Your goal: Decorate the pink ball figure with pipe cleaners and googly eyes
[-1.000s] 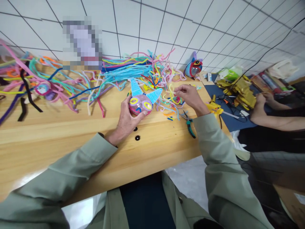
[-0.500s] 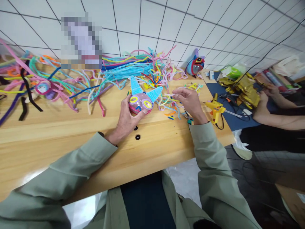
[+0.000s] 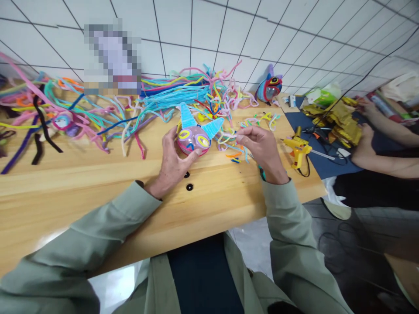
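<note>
Clasped between thumb and fingers of the left hand, at the wooden table: a purple toy head with blue ears. Just beside, a pale yellow pipe cleaner, pinched between thumb and forefinger of the right hand. Behind, blue pipe cleaners; farther right, a yellow glue gun.

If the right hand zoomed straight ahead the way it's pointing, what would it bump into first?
The right hand would probably meet the pale pipe-cleaner pieces just ahead of it first. Its height is hard to judge, so it might pass over them toward the light-blue ear.
</note>
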`<state>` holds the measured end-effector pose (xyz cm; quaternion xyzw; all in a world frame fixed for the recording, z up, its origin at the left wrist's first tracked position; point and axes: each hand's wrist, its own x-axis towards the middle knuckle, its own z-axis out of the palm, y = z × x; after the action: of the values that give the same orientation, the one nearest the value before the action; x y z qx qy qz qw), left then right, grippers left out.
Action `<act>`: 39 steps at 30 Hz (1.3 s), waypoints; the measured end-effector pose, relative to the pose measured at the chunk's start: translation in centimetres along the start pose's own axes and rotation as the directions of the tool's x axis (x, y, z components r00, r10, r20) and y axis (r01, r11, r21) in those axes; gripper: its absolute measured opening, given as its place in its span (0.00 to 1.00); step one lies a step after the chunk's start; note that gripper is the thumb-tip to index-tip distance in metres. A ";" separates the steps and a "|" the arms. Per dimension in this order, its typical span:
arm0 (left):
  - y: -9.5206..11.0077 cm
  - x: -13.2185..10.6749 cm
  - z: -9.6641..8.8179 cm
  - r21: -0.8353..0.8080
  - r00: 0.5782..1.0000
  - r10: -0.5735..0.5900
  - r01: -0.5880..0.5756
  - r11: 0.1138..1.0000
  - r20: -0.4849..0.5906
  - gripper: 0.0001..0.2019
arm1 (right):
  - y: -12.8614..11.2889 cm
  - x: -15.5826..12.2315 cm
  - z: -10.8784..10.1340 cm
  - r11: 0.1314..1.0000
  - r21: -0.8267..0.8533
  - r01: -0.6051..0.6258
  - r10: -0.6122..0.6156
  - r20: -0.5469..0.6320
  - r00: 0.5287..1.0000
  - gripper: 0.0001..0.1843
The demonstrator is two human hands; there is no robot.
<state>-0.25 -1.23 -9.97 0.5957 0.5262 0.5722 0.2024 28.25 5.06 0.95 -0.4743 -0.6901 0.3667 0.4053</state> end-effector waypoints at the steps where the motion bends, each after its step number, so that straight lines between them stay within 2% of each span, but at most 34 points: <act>1: 0.6 0.0 -0.4 0.018 0.999 0.045 -0.045 0.999 -0.021 0.49 | -0.5 -0.6 0.4 1.000 0.008 0.003 -0.003 0.032 0.999 0.10; 4: 3.0 -0.2 -1.8 0.118 0.974 0.221 -0.216 0.969 -0.037 0.43 | -1.7 -2.4 2.0 0.999 -0.012 0.032 -0.031 0.110 0.993 0.09; 6: 4.3 -0.6 -2.3 0.180 0.958 0.283 -0.284 0.942 0.034 0.33 | -2.1 -3.3 3.1 0.998 -0.039 0.056 -0.049 0.159 0.986 0.07; 9: 5.3 -1.3 -2.1 0.158 0.940 0.296 -0.322 0.934 0.168 0.16 | -2.0 -3.9 4.6 0.999 -0.026 0.045 -0.038 0.243 0.969 0.06; 12: 5.3 -1.5 -1.4 0.093 0.937 0.293 -0.314 0.945 0.189 0.04 | -1.5 -3.9 5.7 1.000 0.029 0.010 -0.018 0.277 0.961 0.07; 15: 5.0 -1.2 -1.0 0.060 0.956 0.254 -0.265 0.962 0.150 0.05 | -1.0 -3.7 6.1 0.995 0.097 -0.032 0.004 0.274 0.962 0.08; 18: 4.8 -0.9 -1.0 0.044 0.970 0.189 -0.198 0.979 0.153 0.07 | -0.7 -3.6 6.2 0.987 0.144 -0.077 0.039 0.249 0.968 0.10; 24: 4.6 -1.1 -0.9 0.041 0.947 0.233 -0.248 0.968 0.223 0.06 | 0.1 -3.6 6.5 0.982 0.156 -0.105 0.065 0.245 0.967 0.11; 28: 4.8 -1.3 -0.8 0.003 0.945 0.208 -0.215 0.977 0.254 0.08 | 0.8 -3.8 7.2 0.978 0.184 -0.096 0.049 0.241 0.969 0.13; 31: 4.9 -1.5 -0.7 -0.019 0.954 0.154 -0.155 0.988 0.257 0.09 | 0.9 -4.2 7.5 0.987 0.151 -0.054 0.025 0.187 0.982 0.12; 35: 4.9 -1.6 -0.6 -0.068 0.962 0.080 -0.064 0.996 0.260 0.10 | 0.7 -4.4 7.5 0.997 0.013 0.074 -0.075 0.111 0.991 0.07; 39: 4.7 -1.5 -0.5 -0.098 0.966 0.050 -0.026 0.995 0.255 0.10 | 0.8 -4.2 6.8 0.980 -0.113 0.166 -0.150 0.135 0.979 0.07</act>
<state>1.43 -4.43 -6.55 0.6645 0.4564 0.5182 0.2856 23.34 0.45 -3.37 -0.4181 -0.7712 0.3190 0.3587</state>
